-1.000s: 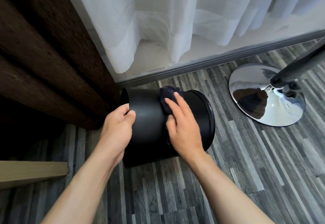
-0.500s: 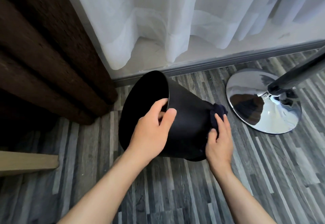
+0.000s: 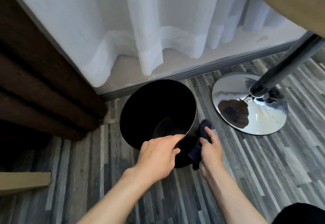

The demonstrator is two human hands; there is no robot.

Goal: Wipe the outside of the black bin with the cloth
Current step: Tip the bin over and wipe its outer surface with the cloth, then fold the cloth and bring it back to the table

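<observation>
The black bin (image 3: 154, 107) stands nearly upright on the striped floor, its round opening facing up toward me. My left hand (image 3: 158, 155) grips the near rim, fingers curled over the edge. My right hand (image 3: 211, 151) presses a dark navy cloth (image 3: 198, 146) against the bin's right outer wall, low near the floor. The cloth bunches between my palm and the bin, with one end sticking up past my fingers.
A chrome round table base (image 3: 249, 104) with a dark pole (image 3: 284, 62) stands close to the right of the bin. White sheer curtains (image 3: 158, 30) and a grey skirting run behind. A dark brown drape (image 3: 40, 76) hangs left. A wooden edge (image 3: 24, 181) juts in low left.
The bin has gone from lying on its side to nearly upright, opening up. My left hand shifted to the near rim. My right hand slid the cloth down the right side.
</observation>
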